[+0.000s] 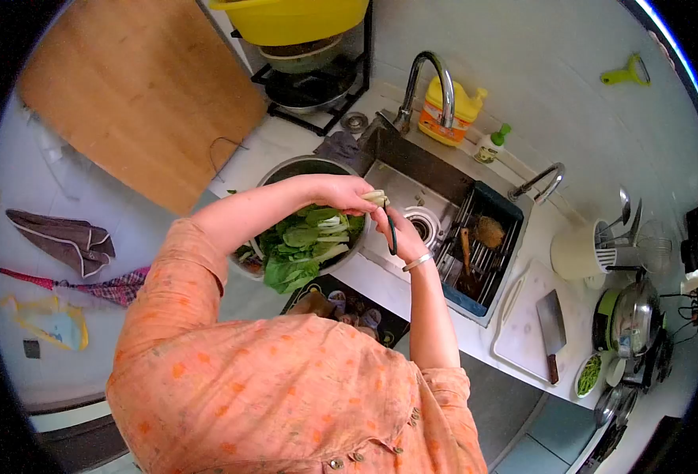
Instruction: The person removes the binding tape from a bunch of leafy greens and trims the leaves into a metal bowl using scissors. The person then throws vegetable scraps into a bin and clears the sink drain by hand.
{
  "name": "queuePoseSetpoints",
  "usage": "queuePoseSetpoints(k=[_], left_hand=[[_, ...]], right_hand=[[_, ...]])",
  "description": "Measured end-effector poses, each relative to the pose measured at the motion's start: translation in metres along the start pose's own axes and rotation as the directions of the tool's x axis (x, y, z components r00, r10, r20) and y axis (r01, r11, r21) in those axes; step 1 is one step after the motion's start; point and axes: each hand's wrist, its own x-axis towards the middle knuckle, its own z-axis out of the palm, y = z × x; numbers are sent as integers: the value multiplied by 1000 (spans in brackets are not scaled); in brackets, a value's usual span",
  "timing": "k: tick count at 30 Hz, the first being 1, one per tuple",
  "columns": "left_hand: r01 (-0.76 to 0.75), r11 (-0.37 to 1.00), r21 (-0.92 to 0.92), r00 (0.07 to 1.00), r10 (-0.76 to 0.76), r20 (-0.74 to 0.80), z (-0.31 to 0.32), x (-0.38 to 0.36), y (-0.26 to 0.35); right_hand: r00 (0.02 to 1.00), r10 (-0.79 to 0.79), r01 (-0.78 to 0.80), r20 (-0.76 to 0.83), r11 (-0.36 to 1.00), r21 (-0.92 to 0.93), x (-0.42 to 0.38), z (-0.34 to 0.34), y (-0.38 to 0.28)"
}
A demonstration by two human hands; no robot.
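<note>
Green leafy veg [298, 241] is piled in the metal bowl [301, 166], roughly 8 o'clock from the hands. Left hand [350, 194] has a narrow grip on some pale stems [374, 197]. Right hand [396, 235] is right beside them, dark loop [391, 231] at its fingers, but can't tell how tight its grip is. Sink's [386, 175] at about 1 o'clock, yellow jug [448, 112] beyond it. Cleaver [550, 320] lies on a white board [520, 328] on the bench [467, 336], around 4 o'clock.
</note>
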Motion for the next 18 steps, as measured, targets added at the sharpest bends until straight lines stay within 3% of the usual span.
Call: queuePoseSetpoints(k=[5, 7, 8, 9, 11, 13, 15, 16, 17, 18], left_hand=[[-16, 1000, -7, 995, 17, 100, 5, 10, 6], [-14, 999, -35, 993, 18, 113, 6, 15, 4], [-24, 996, -82, 989, 35, 142, 5, 20, -1], [-32, 991, -129, 984, 54, 170, 6, 22, 0], [-39, 990, -132, 982, 62, 176, 8, 25, 3], [-45, 990, -134, 981, 69, 180, 8, 26, 4], [2, 1000, -17, 991, 1, 137, 6, 28, 3], [2, 1000, -16, 990, 1, 140, 8, 30, 5], [-36, 982, 183, 998, 26, 55, 11, 31, 6], [-54, 925, 377, 997, 68, -23, 14, 32, 8]], right_hand=[[986, 164, -162, 16, 982, -98, -10, -10, 5], [967, 254, -254, -3, 967, 8, -17, -10, 10], [960, 278, -272, -20, 951, 148, -17, -6, 18], [960, 279, -272, -23, 951, 148, -20, -4, 16], [958, 258, -199, -128, 914, 354, -26, -2, 12], [960, 271, -240, -70, 925, 293, -28, -11, 27], [982, 154, -124, -106, 961, 245, -29, -11, 31], [984, 107, -93, -144, 991, 101, -33, -13, 26], [983, 108, -94, -145, 990, 102, -36, -15, 19], [981, 84, -102, -174, 990, -96, -37, -17, 13]])
